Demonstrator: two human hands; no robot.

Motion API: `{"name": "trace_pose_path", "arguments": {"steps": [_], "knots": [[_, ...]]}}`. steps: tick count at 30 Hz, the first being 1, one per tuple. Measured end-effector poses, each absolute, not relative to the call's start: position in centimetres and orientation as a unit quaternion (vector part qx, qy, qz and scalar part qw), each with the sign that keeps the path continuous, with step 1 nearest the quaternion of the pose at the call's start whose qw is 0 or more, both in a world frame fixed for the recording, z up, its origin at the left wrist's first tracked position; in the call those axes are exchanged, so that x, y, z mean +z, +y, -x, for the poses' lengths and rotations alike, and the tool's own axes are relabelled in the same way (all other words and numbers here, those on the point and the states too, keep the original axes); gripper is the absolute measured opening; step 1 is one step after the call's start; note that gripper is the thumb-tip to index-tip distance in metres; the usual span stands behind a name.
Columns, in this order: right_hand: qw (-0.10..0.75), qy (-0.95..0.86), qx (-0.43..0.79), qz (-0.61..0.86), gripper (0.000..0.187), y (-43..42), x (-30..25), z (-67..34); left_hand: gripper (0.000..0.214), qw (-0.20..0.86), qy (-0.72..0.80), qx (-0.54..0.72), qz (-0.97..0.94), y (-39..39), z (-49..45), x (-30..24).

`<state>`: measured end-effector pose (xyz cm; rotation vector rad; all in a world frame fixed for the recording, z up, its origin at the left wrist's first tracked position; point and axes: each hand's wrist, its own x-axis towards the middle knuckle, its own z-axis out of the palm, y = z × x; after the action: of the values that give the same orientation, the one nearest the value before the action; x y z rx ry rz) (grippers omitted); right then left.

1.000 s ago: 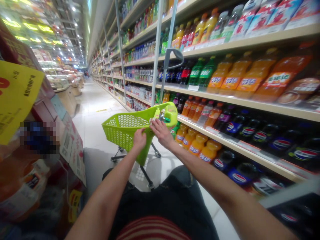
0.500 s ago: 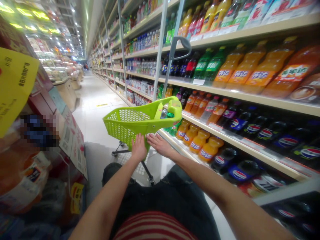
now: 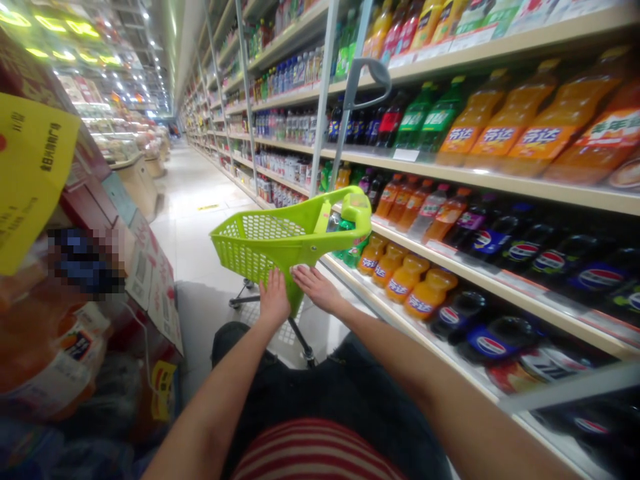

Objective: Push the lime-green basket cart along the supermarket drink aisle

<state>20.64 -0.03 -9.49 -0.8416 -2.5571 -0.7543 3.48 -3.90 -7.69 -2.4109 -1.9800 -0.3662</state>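
A bright green shopping cart [image 3: 320, 233] with a perforated basket stands in front of my knees, its narrow front end pointing left. My left hand [image 3: 275, 297] lies with fingers extended against the lower side of the basket. Beside it, my right hand [image 3: 317, 288] is stretched flat, its fingertips at the cart's side. A small pale patch shows at the right fingertips; I cannot make out what it is. Neither hand is wrapped round anything. The grey pull handle [image 3: 369, 83] rises behind the cart, in front of the shelves.
Shelves [image 3: 400, 160] of drinks line my right, with orange soda bottles [image 3: 400, 279] and dark cola bottles [image 3: 505, 341] low down. On my left are stacked boxes [image 3: 150, 267] and a yellow sign [image 3: 35, 173]. A tiled aisle [image 3: 185, 180] runs ahead.
The view has shifted slightly, so the cart and shelves sit a little further right in the picture. Both hands stay by the cart's side, still extended.
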Motion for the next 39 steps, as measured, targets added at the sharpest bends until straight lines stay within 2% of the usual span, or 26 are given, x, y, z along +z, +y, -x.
{"name": "trace_pose_path", "arguments": {"steps": [3,9,12,21,28,31,36,39], "knots": [[0.193,-0.899,-0.254,0.299,0.041,-0.3,-9.5,-20.3,0.068,0.028,-0.619,-0.112,0.777,-3.8,-3.1,-7.7],[0.275,-0.840,-0.289,0.368,0.043,-0.3,-4.6,-20.3,0.069,0.081,-0.608,-0.137,0.778,-3.7,-3.9,-7.2],[0.257,-0.842,-0.295,0.373,0.043,0.0,-4.3,-20.3,0.066,0.089,-0.593,-0.140,0.788,-3.9,-4.4,-6.9],[0.194,-0.896,-0.227,0.329,0.041,-0.5,-10.3,-20.3,0.064,0.087,-0.559,-0.132,0.814,-4.3,-4.2,-7.7],[0.316,-0.837,-0.239,0.378,0.045,-0.8,-4.6,-21.3,0.067,0.087,-0.587,-0.135,0.794,-3.6,-4.3,-6.6],[0.295,-0.837,-0.253,0.385,0.044,-0.4,-4.2,-21.3,0.065,0.087,-0.577,-0.133,0.801,-3.7,-4.8,-6.4],[0.222,-0.866,-0.248,0.373,0.043,-0.8,-7.9,-20.7,0.063,0.085,-0.554,-0.131,0.818,-4.2,-5.1,-7.2],[0.219,-0.875,-0.240,0.358,0.042,-1.4,-9.1,-20.7,0.064,0.082,-0.556,-0.131,0.817,-4.2,-4.6,-7.5]]}}
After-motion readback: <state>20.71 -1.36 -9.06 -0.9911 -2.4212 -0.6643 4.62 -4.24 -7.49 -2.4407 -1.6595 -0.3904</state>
